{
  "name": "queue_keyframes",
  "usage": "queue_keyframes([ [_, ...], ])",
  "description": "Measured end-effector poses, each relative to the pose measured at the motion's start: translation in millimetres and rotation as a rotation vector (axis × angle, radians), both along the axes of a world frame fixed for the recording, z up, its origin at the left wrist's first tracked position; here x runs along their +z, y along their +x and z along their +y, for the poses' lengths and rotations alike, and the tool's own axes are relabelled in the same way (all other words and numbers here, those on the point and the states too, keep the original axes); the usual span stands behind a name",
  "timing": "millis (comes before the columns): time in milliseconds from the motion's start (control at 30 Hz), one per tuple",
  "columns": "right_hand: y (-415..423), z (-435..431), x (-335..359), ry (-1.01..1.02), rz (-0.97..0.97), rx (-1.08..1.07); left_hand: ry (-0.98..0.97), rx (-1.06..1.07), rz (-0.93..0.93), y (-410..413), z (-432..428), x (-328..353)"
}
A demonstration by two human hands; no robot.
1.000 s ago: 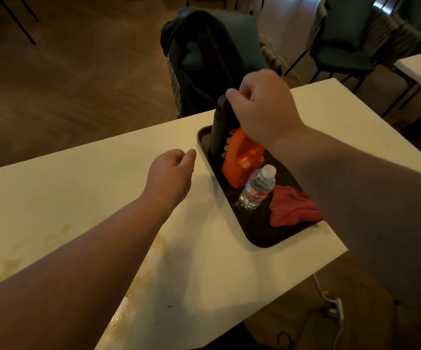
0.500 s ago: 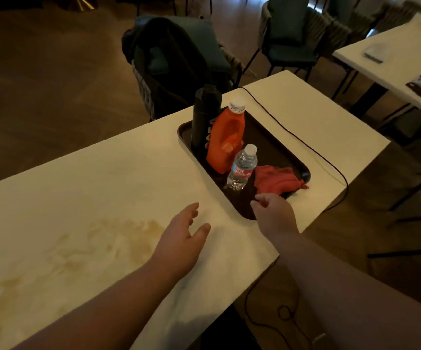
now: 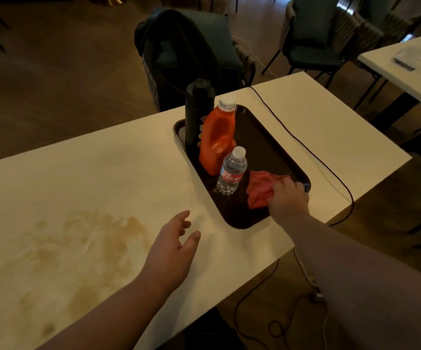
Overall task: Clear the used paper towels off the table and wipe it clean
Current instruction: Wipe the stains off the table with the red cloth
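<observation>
A red cloth (image 3: 258, 188) lies crumpled at the near end of a dark tray (image 3: 267, 137) on the white table (image 3: 103, 178). My right hand (image 3: 289, 198) is on the cloth's right side, fingers curled onto it. My left hand (image 3: 172, 248) hovers over the table left of the tray, fingers loosely spread, holding nothing. A wide brownish stain (image 3: 78, 243) covers the table at the left. No paper towels are in view.
On the tray stand a black flask (image 3: 198, 109), an orange jug (image 3: 218, 137) and a small water bottle (image 3: 232, 170). A black cable (image 3: 305, 147) runs across the table right of the tray. A chair with dark clothing (image 3: 186, 51) stands behind the table.
My right hand left the black flask, drew back to the tray's near end, then reached onto the red cloth. My left hand opened and moved nearer.
</observation>
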State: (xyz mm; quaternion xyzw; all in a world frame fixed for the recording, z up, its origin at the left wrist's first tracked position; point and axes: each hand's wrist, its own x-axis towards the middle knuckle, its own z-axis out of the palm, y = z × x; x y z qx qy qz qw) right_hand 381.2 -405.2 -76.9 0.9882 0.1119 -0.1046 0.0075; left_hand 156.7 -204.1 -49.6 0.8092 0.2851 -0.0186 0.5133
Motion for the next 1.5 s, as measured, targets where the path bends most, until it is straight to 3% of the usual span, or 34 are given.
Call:
queue_keyframes([
  [100,16.3,-4.8,9.9,-0.022,0.115,0.023,0.02,0.032,0.0,5.2,-12.9,-1.1],
  [233,5.9,-6.8,22.0,0.209,0.146,0.111,0.058,0.026,-0.019,11.6,-29.1,7.0],
  [367,-28.1,2.5,60.1,0.457,0.359,0.211,0.187,-0.057,-0.052,19.7,-30.6,34.6],
  [533,-87.5,36.9,126.1,0.656,0.476,0.407,0.299,-0.212,-0.079,9.9,-12.8,91.1],
  [700,-148.3,74.3,174.9,0.84,0.585,0.448,0.218,0.005,-0.171,-49.9,27.4,125.9],
  [833,-198.9,111.1,188.6,0.679,0.621,0.556,0.141,0.145,-0.202,-117.1,59.0,138.5],
  [933,-237.7,137.2,179.7,0.674,0.629,0.566,0.105,0.216,-0.185,-166.4,78.2,132.0],
  [1100,-295.2,162.7,138.4,0.69,0.669,0.526,-0.047,0.345,-0.094,-224.0,89.4,85.5],
  [1200,-310.2,168.5,99.1,0.563,0.561,0.569,-0.08,0.411,-0.04,-235.7,82.5,47.0],
  [1500,-332.7,175.5,4.3,0.381,0.426,0.613,0.067,0.452,0.153,-238.8,69.2,-30.0],
])
